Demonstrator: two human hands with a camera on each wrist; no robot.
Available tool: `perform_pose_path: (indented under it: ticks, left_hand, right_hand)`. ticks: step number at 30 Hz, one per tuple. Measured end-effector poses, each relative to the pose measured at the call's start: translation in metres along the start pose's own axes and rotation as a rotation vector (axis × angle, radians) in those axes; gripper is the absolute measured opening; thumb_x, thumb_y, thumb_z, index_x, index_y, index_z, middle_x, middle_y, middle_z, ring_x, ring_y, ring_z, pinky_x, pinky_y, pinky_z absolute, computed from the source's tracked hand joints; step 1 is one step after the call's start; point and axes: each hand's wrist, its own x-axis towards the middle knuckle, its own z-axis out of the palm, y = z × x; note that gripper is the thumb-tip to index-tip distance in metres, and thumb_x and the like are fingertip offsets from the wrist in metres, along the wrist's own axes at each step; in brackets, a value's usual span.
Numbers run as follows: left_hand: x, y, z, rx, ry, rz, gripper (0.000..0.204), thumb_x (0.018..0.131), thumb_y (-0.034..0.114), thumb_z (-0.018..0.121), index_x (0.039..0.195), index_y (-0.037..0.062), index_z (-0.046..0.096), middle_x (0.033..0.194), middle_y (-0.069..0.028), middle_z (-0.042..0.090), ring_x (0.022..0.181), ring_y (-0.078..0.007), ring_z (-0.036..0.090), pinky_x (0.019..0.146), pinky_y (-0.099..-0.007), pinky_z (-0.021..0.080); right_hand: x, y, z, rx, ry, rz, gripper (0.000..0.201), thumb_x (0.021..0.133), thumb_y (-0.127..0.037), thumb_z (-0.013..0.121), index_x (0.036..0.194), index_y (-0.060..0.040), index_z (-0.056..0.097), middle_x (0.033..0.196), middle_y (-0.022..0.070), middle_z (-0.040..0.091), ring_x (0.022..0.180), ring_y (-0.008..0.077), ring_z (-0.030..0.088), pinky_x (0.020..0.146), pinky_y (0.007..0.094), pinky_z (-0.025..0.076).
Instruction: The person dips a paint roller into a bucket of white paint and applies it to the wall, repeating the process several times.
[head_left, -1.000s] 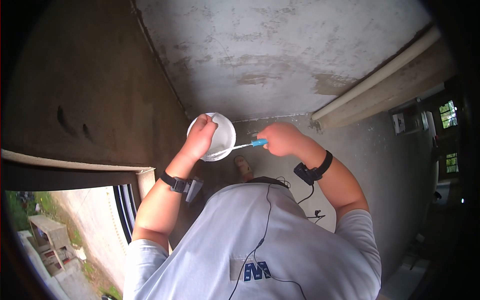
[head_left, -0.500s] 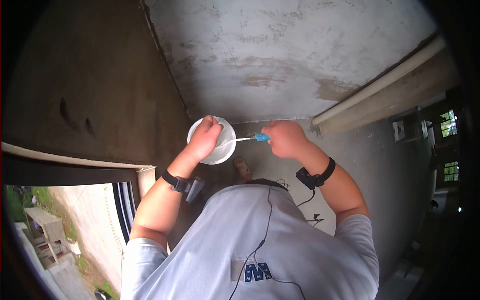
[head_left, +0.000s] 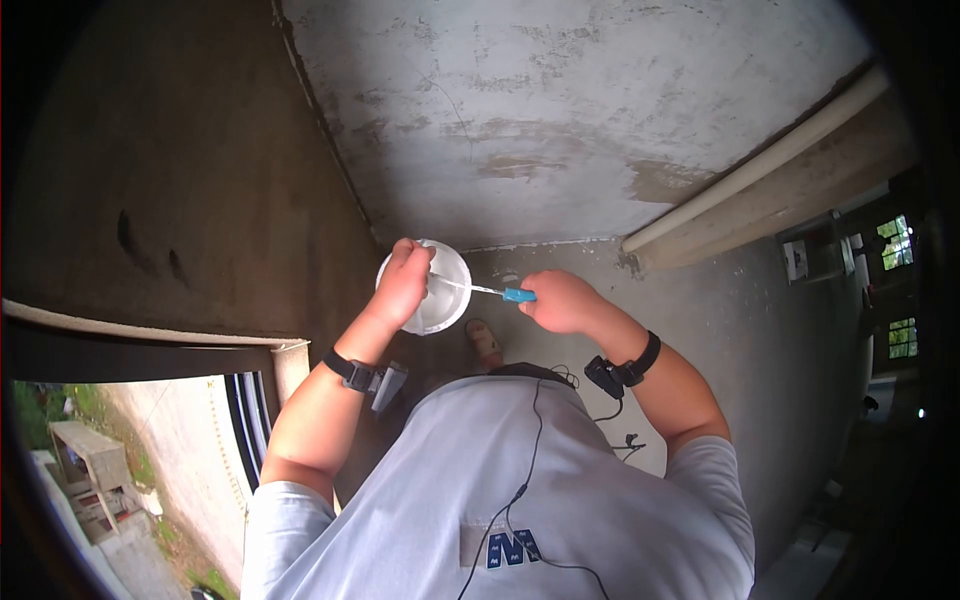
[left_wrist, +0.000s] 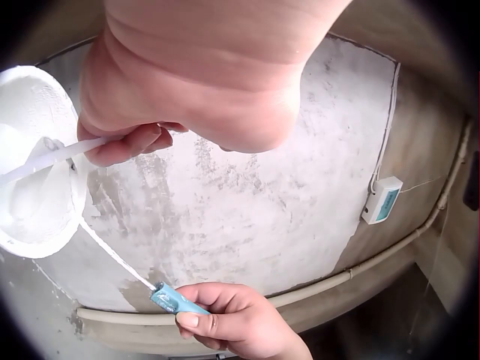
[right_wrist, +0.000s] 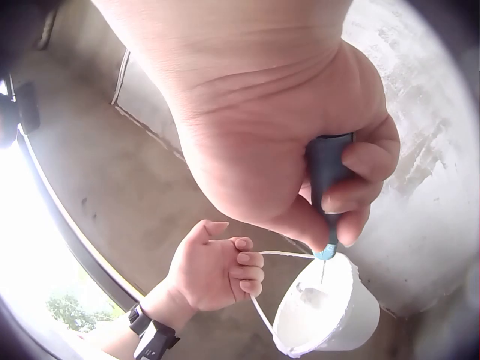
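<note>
A white bucket [head_left: 447,300] with white material inside hangs from its handle [left_wrist: 46,160], which the fingers of my left hand [head_left: 403,285] curl round. My right hand [head_left: 560,301] grips the blue handle [head_left: 519,295] of a tool whose thin, white-coated shaft [left_wrist: 116,257] reaches over the bucket's rim. In the right wrist view the right fingers wrap the tool handle [right_wrist: 328,169] above the bucket [right_wrist: 356,315], and the left hand [right_wrist: 214,268] holds the bail beside it. The tool's far end is partly hidden in the bucket.
A patchy white wall [head_left: 600,80] stands ahead, with a pipe [head_left: 760,160] along its right side. A brown wall [head_left: 180,170] and a window opening [head_left: 170,450] are on the left. In the left wrist view a small white box [left_wrist: 382,200] is on the wall.
The right hand and tool handle have dipped, after rising slightly, and moved a little. The shaft's angle across the bucket has changed. The bucket sits slightly lower in view, still held by the left hand.
</note>
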Motion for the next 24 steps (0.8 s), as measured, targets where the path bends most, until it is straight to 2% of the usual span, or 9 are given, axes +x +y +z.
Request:
perform_pose_path:
  ticks: [1,4,11,13,15,16,19,22,24]
  left_hand:
    - [0.000,0.000,0.000,-0.034,0.012,-0.008,0.023,0.095,0.029,0.053,0.098,0.0070,0.048,0.080,-0.0036,0.051,0.065,-0.0127,0.048,0.055,-0.0306,0.042]
    - [0.001,0.001,0.001,-0.161,0.002,-0.048,0.014,0.095,0.024,0.050,0.100,0.0114,0.048,0.082,0.0001,0.047,0.064,-0.0091,0.041,0.058,-0.0287,0.039]
    - [0.000,0.009,0.000,-0.312,0.134,-0.063,0.020,0.094,0.027,0.053,0.102,0.0095,0.046,0.081,-0.0002,0.046,0.063,-0.0088,0.042,0.056,-0.0281,0.040]
    - [0.000,0.011,0.000,-0.411,0.159,-0.041,0.019,0.093,0.026,0.053,0.101,0.0106,0.047,0.080,0.0006,0.045,0.063,-0.0086,0.042,0.056,-0.0278,0.040]
    - [0.002,0.010,-0.003,-0.424,0.144,-0.036,0.016,0.093,0.026,0.054,0.100,0.0126,0.047,0.078,0.0022,0.044,0.061,-0.0081,0.041,0.055,-0.0279,0.040]
    - [0.006,0.010,-0.003,-0.426,0.174,-0.049,0.014,0.093,0.026,0.054,0.099,0.0143,0.048,0.077,0.0032,0.045,0.060,-0.0075,0.041,0.054,-0.0272,0.040]
    - [0.010,0.002,-0.002,-0.445,0.191,-0.096,0.009,0.093,0.026,0.053,0.092,0.0180,0.049,0.074,0.0063,0.042,0.061,-0.0058,0.040,0.054,-0.0251,0.037]
    - [0.007,-0.002,-0.001,-0.462,0.131,-0.063,0.009,0.094,0.027,0.053,0.091,0.0195,0.048,0.073,0.0068,0.041,0.061,-0.0063,0.037,0.057,-0.0270,0.036]
    - [0.008,-0.006,-0.001,-0.438,0.076,-0.035,0.010,0.094,0.028,0.052,0.092,0.0195,0.047,0.073,0.0067,0.041,0.061,-0.0065,0.037,0.057,-0.0271,0.037]
  right_hand:
    - [-0.001,-0.002,-0.001,0.060,-0.007,0.009,0.023,0.090,-0.022,0.061,0.101,-0.0034,0.067,0.095,0.0184,0.069,0.092,0.0393,0.066,0.077,0.0488,0.053]
    - [0.004,-0.003,0.013,0.135,0.013,0.077,0.026,0.093,-0.025,0.060,0.099,-0.0011,0.067,0.096,0.0209,0.068,0.093,0.0410,0.065,0.078,0.0489,0.053]
    - [0.020,-0.008,0.029,0.112,0.002,0.092,0.033,0.095,-0.028,0.059,0.091,0.0031,0.068,0.097,0.0240,0.068,0.094,0.0425,0.065,0.081,0.0505,0.051]
    - [0.025,-0.004,0.033,0.246,-0.021,0.064,0.032,0.094,-0.026,0.059,0.086,0.0034,0.068,0.086,0.0211,0.070,0.081,0.0359,0.069,0.070,0.0472,0.053]
    - [0.025,-0.004,0.029,0.561,-0.128,0.166,0.030,0.093,-0.023,0.060,0.081,0.0034,0.067,0.070,0.0149,0.067,0.061,0.0269,0.067,0.055,0.0414,0.052]
    - [0.030,0.002,0.031,0.553,-0.102,0.105,0.031,0.093,-0.021,0.059,0.074,0.0024,0.065,0.058,0.0093,0.062,0.046,0.0205,0.060,0.045,0.0372,0.047]
    - [0.019,0.001,0.022,0.539,-0.128,0.132,0.033,0.092,-0.023,0.056,0.071,0.0006,0.066,0.056,0.0104,0.061,0.043,0.0218,0.057,0.043,0.0373,0.046]
    - [0.013,-0.001,0.019,0.581,-0.169,0.161,0.033,0.095,-0.022,0.054,0.083,0.0051,0.069,0.070,0.0106,0.068,0.050,0.0205,0.061,0.044,0.0385,0.047]
    - [0.011,-0.003,0.013,0.637,-0.203,0.204,0.031,0.095,-0.022,0.054,0.086,0.0047,0.068,0.072,0.0103,0.068,0.052,0.0193,0.060,0.044,0.0374,0.045]
